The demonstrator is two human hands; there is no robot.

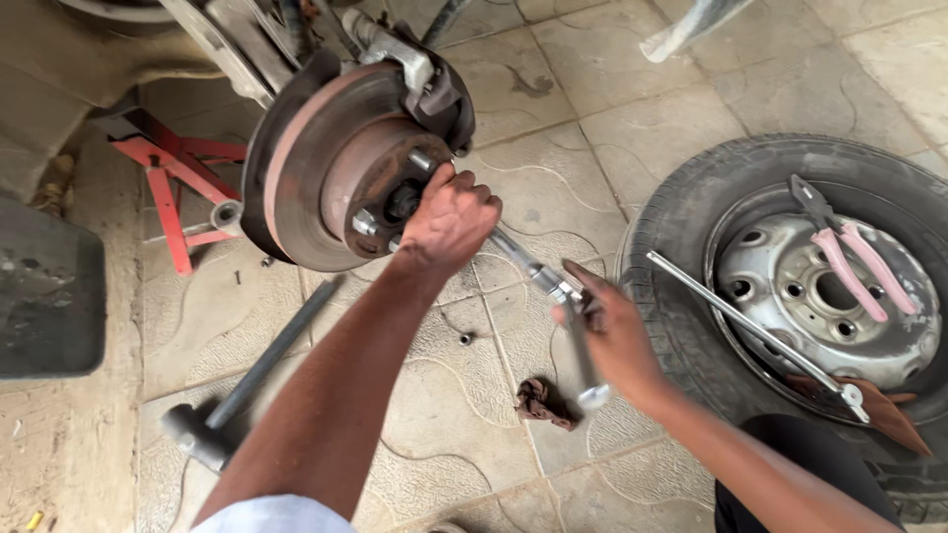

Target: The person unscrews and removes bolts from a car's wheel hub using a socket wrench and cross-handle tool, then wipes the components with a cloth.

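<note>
A rusty brake disc and wheel hub point(341, 173) with studs hangs at the upper middle, a caliper point(430, 84) on its upper right edge. My left hand point(449, 219) is closed around the socket end of a long metal wrench point(538, 274) at the hub's centre. My right hand point(614, 331) grips the wrench's handle end, lower and to the right. The wrench runs slanting between the two hands.
A wheel with tyre point(790, 296) lies flat at right, holding pink-handled pliers point(854, 259) and a long metal bar point(746, 326). A hammer point(247, 380) lies on the tiled floor at lower left. A red jack stand point(173, 192), a loose nut point(465, 339) and a brown rag point(538, 403) are nearby.
</note>
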